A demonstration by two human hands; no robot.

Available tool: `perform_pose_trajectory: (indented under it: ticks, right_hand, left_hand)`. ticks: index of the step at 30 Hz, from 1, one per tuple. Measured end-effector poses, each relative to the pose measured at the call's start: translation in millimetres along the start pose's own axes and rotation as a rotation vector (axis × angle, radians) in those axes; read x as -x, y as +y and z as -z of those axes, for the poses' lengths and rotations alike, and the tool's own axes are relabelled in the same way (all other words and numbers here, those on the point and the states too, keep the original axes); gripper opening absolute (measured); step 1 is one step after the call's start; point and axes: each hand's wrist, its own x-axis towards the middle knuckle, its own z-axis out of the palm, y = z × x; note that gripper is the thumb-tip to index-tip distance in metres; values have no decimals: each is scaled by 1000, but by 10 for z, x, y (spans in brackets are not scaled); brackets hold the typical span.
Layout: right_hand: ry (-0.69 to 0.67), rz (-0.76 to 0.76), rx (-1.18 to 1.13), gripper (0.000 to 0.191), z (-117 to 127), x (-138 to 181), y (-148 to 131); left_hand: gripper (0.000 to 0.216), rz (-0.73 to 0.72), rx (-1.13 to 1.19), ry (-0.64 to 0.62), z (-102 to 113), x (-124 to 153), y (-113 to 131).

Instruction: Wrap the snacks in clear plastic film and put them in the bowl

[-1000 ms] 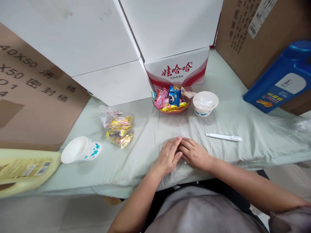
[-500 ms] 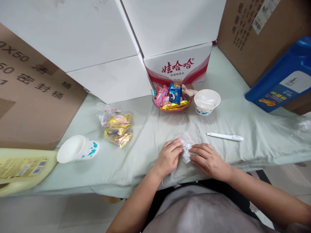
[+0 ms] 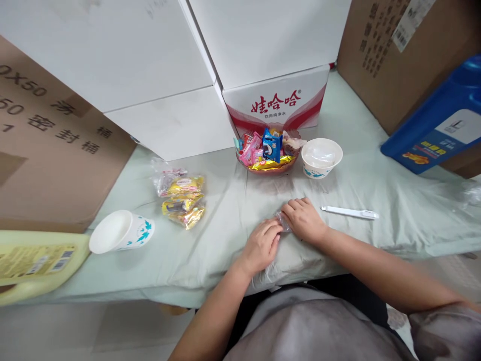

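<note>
A crumpled piece of clear plastic film [image 3: 284, 222] lies on the cloth between my two hands, mostly covered by them. My left hand [image 3: 262, 244] has its fingers closed on the film's left side. Over its right side, my right hand [image 3: 303, 219] curls, fingers together on the plastic. A white utility knife [image 3: 349, 212] lies just right of my right hand, apart from it. Behind the hands stands a glass bowl [image 3: 268, 170] of wrapped snacks, and beside it a paper cup [image 3: 315, 172] with clear plastic inside.
Several wrapped snacks [image 3: 184, 203] lie left of my hands. Farther left, a paper cup [image 3: 137, 231] rests on its side near a yellow bottle [image 3: 41, 260]. White boxes [image 3: 180, 120] stand at the back. A blue bottle [image 3: 432, 120] leans at right before a cardboard box [image 3: 376, 90].
My right hand has moved up and left over the clear film, closer to my left hand. Less of the film shows now. My left hand has barely moved.
</note>
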Motion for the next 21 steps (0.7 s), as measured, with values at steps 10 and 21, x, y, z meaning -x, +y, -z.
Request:
perform_pose_trajectory:
  ticks: [10, 21]
  right_hand:
    - [84, -232, -95, 15, -19, -14, 183]
    - [63, 267, -336, 26, 119, 295, 126]
  left_hand:
    - [27, 1, -153, -59, -27, -24, 28]
    - [27, 58, -48, 137, 15, 20, -14]
